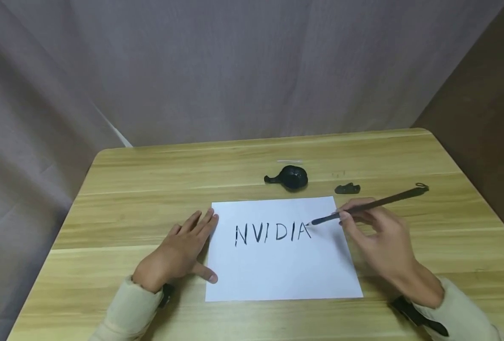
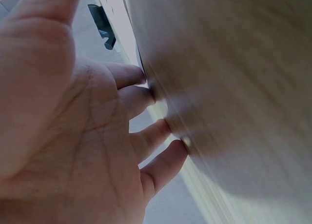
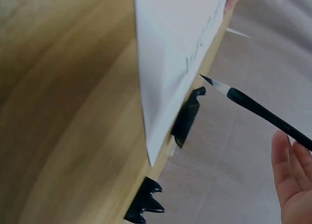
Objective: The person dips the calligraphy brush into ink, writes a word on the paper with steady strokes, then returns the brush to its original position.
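Observation:
A white sheet of paper [image 1: 277, 274] lies on the table with "NVIDIA" in black strokes across its upper half. My left hand [image 1: 183, 251] is spread at the sheet's left edge, thumb and fingertips touching it; in the left wrist view its fingertips [image 2: 176, 148] rest on the tabletop. Between thumb and fingers my right hand [image 1: 381, 241] pinches a dark writing brush [image 1: 388, 199], a hanging loop at its top end. The brush tip [image 3: 206, 79] is black and points down beside the final A; in the right wrist view it appears lifted off the paper.
Behind the sheet sits a black gourd-shaped ink dish [image 1: 293, 178], with a thin clear strip [image 1: 290, 162] beyond it. A small black brush rest [image 1: 347, 188] with peaks stands near the sheet's top right corner. A grey curtain [image 1: 234, 71] hangs behind the wooden table [image 1: 149, 184].

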